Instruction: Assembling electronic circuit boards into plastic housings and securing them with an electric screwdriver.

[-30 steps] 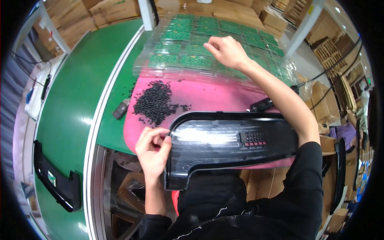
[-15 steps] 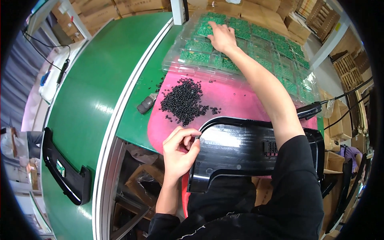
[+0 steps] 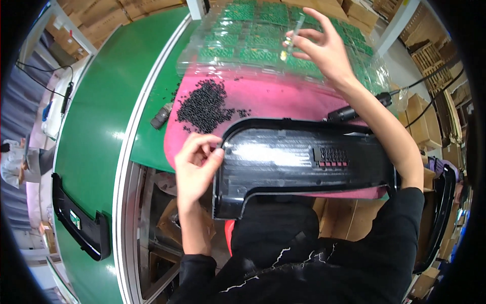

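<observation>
A curved black plastic housing (image 3: 283,152) lies with its hollow side up at the near edge of the pink mat (image 3: 283,99). My left hand (image 3: 195,167) grips its left rim between thumb and fingers. Above the far side of the mat, my right hand (image 3: 329,53) pinches a small circuit board (image 3: 294,38), tilted nearly edge-on and slightly blurred. Just behind it, clear plastic trays (image 3: 207,67) hold several green circuit boards. Within the housing is a small slotted window (image 3: 331,157) toward the right.
Small black screws (image 3: 202,106) form a loose heap on the mat's left. A corded electric screwdriver (image 3: 352,110) lies beyond the housing, under my right forearm. Another black housing (image 3: 83,228) with a board in it rests on the green belt (image 3: 109,131), past a metal rail (image 3: 134,121).
My right hand has lifted off the trays with a circuit board and come nearer and rightward. My left hand keeps its hold on the housing's rim. The view has shifted slightly.
</observation>
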`<state>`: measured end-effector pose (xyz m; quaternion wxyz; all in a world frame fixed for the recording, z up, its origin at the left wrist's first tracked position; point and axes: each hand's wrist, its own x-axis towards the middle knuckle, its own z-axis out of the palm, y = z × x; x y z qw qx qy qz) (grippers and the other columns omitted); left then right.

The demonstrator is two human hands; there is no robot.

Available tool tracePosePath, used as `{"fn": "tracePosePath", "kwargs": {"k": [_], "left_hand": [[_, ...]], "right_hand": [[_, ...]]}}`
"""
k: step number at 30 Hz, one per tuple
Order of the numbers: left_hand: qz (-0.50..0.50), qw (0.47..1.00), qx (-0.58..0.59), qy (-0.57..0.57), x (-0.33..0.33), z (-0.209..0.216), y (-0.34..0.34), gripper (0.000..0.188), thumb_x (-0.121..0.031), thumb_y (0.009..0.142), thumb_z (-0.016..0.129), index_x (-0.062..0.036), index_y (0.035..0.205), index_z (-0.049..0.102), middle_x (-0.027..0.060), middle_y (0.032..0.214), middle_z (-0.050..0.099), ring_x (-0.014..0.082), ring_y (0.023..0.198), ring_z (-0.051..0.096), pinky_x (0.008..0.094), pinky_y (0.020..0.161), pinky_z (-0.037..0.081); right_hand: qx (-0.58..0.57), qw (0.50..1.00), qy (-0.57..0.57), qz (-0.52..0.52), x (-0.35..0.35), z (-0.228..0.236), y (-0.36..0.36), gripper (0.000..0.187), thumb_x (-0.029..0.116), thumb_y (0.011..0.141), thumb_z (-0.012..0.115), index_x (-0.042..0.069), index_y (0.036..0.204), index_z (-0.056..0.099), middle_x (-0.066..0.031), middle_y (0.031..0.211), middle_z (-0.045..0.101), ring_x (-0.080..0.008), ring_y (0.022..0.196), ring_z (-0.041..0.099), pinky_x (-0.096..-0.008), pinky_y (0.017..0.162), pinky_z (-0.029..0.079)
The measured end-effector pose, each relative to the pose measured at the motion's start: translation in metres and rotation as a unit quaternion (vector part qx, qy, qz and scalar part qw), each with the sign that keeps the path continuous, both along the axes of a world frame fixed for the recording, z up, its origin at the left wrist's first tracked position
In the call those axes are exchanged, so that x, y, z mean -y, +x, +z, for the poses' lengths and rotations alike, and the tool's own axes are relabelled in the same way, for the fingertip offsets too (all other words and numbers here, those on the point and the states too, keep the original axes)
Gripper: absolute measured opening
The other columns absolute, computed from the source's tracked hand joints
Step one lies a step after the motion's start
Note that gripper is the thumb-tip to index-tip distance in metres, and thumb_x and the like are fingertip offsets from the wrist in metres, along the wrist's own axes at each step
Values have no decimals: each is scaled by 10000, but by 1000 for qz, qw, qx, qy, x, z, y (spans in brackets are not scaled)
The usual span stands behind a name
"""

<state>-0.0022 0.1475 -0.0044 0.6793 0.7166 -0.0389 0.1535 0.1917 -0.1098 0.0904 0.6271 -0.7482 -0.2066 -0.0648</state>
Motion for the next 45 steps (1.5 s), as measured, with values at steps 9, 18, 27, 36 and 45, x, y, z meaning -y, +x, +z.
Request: {"fn": "tracePosePath", "kwargs": {"k": [9, 18, 27, 36, 45], "left_hand": [[32, 978, 118, 172, 70, 60, -48, 500, -44, 656, 820, 34, 1124, 661, 153, 1084, 666, 216, 915, 606, 308, 820, 475], [-120, 991, 3, -57, 146, 48, 2, 695, 20, 698, 851, 61, 1323, 551, 134, 1232, 628, 190, 1068, 640, 312, 950, 517], [-165, 962, 22, 218, 146, 29, 26, 552, -158, 677, 861, -41, 1173, 650, 107, 1168, 621, 245, 1043, 621, 366, 874, 496], [-141, 892, 28, 429, 147, 8, 25, 551, -136, 692, 821, -27, 1195, 624, 111, 1251, 558, 301, 1187, 513, 401, 996, 403], [-139, 877, 19, 459, 149, 8, 27, 586, -145, 707, 817, -1, 1235, 606, 116, 1269, 550, 318, 1204, 495, 409, 1013, 395]], "right_hand": [[-37, 986, 74, 144, 74, 8, -149, 788, 109, 845, 680, -15, 1486, 239, -253, 1256, 577, -306, 1171, 615, -413, 1013, 504], [23, 997, 9, 70, 96, -11, -173, 682, 5, 882, 666, -56, 1463, 315, -190, 1312, 568, -215, 1211, 571, -347, 1030, 469], [-1, 994, -100, -34, 145, -67, -173, 531, 190, 772, 829, 49, 1242, 628, -104, 1182, 665, -220, 1123, 630, -374, 967, 487], [42, 953, -300, -25, 142, -84, -165, 558, 203, 685, 855, 23, 1165, 636, -108, 1251, 596, -308, 1209, 525, -395, 1025, 441], [34, 944, -324, -48, 137, -87, -168, 550, 171, 694, 830, 17, 1186, 636, -99, 1282, 580, -307, 1202, 515, -398, 1030, 425]]}}
